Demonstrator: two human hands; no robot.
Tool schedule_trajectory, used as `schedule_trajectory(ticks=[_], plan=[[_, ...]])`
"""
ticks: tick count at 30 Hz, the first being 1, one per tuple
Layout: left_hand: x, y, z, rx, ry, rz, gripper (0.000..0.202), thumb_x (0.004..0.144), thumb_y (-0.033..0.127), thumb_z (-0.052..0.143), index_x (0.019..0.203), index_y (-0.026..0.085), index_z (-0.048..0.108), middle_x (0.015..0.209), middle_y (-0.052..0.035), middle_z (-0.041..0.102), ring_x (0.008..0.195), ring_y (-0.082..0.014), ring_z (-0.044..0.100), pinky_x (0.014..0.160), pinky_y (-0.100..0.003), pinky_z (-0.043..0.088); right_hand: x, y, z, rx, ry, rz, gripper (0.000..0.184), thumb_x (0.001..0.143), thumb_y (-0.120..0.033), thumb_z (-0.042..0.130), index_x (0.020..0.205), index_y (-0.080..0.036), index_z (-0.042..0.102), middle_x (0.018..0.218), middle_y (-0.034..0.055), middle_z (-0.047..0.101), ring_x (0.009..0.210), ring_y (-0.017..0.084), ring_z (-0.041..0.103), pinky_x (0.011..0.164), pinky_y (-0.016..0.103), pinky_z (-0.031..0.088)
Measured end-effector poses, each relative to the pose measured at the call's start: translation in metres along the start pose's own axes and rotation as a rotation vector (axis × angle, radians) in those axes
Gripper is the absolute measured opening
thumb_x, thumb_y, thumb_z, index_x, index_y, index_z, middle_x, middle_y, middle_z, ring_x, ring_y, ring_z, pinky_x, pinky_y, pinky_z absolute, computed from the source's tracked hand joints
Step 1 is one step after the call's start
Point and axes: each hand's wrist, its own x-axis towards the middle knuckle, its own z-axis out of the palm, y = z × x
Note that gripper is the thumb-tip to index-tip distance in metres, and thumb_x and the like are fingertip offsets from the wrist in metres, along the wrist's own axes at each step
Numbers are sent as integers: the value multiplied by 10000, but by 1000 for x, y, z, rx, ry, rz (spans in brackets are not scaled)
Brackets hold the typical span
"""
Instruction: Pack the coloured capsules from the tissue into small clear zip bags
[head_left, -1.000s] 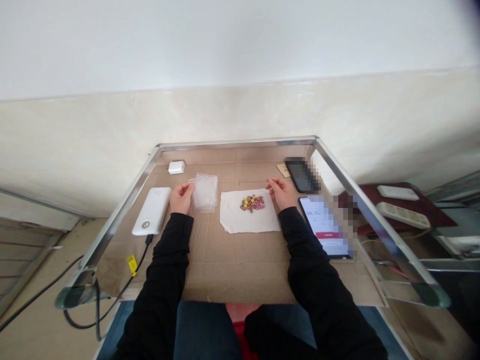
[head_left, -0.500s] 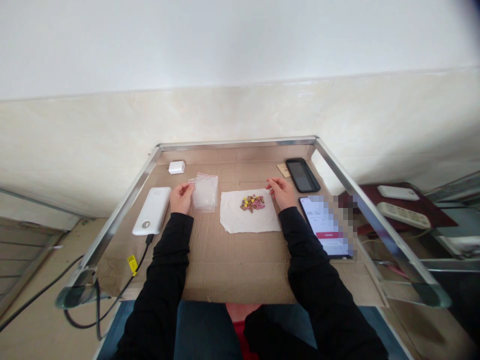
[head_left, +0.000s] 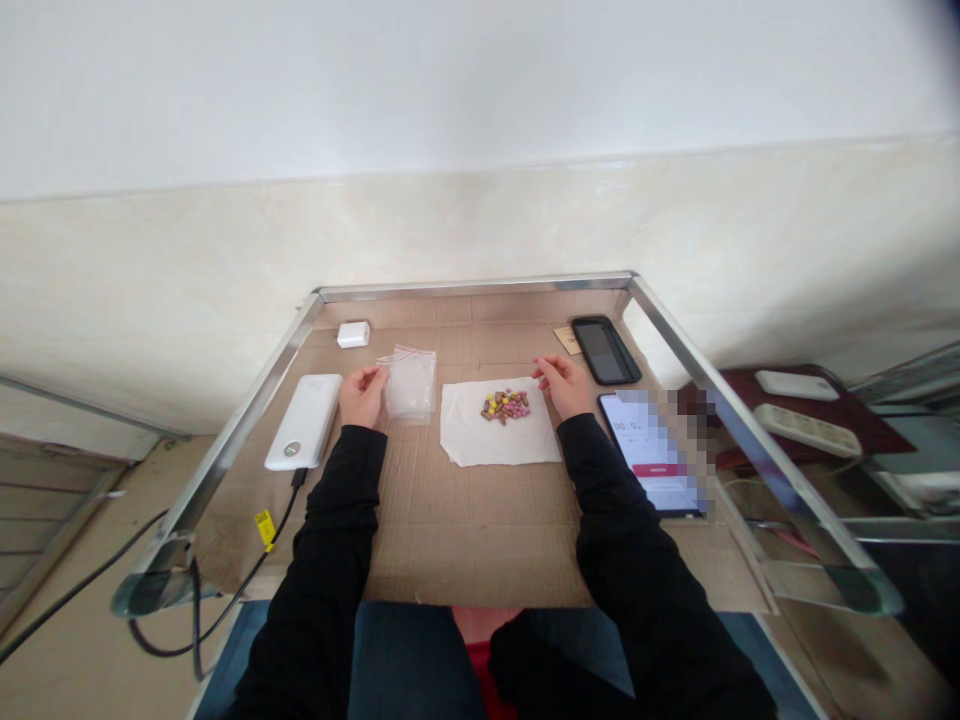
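Several clear plastic zip bags (head_left: 411, 388) with reddish top strips lie in an overlapping stack on the cardboard. At their left edge, my left hand (head_left: 363, 396) is closed, thumb and finger pinching the upper left corner of a bag. A white paper tissue (head_left: 465, 440) is spread to the right of the bags. On it sits a small heap of pills (head_left: 506, 405) in brown, yellow and pink. My right hand (head_left: 564, 386) rests by the tissue's upper right corner, fingers slightly apart with nothing seen between them, close to the pills but not touching them.
A white power bank (head_left: 304, 422) with a black cable lies left, below a white charger plug (head_left: 353, 334). On the right are a black phone case (head_left: 606, 350) and a lit phone (head_left: 649, 450). A metal frame (head_left: 480, 285) borders the cardboard (head_left: 472, 540).
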Motion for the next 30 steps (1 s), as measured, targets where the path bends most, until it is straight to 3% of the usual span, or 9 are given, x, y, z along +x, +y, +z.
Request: schedule_trajectory(ticks=[20, 27, 30], plan=[[0, 3, 0, -87, 61, -42, 253, 549, 341, 619, 702, 143, 580, 603, 5, 581, 496, -70, 471, 466, -183, 356, -3, -6, 0, -7, 9, 3, 257, 647, -384, 549, 727, -140, 573, 574, -4, 554, 429, 61, 418, 404, 190, 319], [-7, 14, -6, -228, 80, -27, 264, 588, 362, 608, 732, 146, 562, 645, -12, 602, 497, -65, 489, 489, -188, 365, -2, -6, 1, -4, 5, 16, 261, 641, -388, 553, 720, -140, 574, 569, -3, 552, 425, 60, 413, 399, 189, 321], [-14, 22, -4, -232, 34, -16, 281, 585, 372, 622, 743, 146, 570, 635, -11, 599, 532, -82, 520, 526, -205, 388, -2, -6, 1, -5, -6, -1, 264, 647, -396, 557, 722, -144, 572, 569, -5, 556, 427, 62, 419, 403, 190, 327]])
